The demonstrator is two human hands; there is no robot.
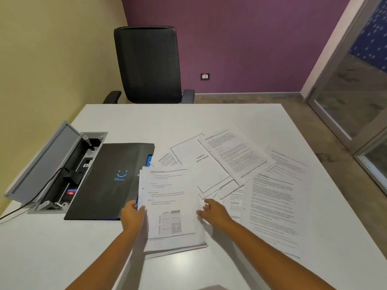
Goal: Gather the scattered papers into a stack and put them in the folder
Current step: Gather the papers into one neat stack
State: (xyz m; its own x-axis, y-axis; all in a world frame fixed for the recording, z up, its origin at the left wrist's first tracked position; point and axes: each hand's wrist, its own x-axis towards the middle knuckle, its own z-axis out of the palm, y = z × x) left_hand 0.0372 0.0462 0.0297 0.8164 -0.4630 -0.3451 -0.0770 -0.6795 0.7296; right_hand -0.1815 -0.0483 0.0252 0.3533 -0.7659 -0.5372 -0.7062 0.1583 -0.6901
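On the surface (188, 118): folder (104, 181) left, stack (171, 206) just right of it, loose papers (251, 174) farther right — chair (148, 63) behind.

Both bare forearms outstretched, left hand (133, 214) curled in a grip, right hand (213, 211) fingers loosely spread.

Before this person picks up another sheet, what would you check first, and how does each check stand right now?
1. Left hand holds the stack at its left edge: ok.
2. Right hand free to reach: cannot tell, its fingers rest at the stack's right edge.
3. Stack squared: not ok, edges fan out.
4. Loose sheets left: yes, the Chapter 4 page and others lie to the right.
5. Folder ready: not ok, closed, and the stack overlaps its right edge.
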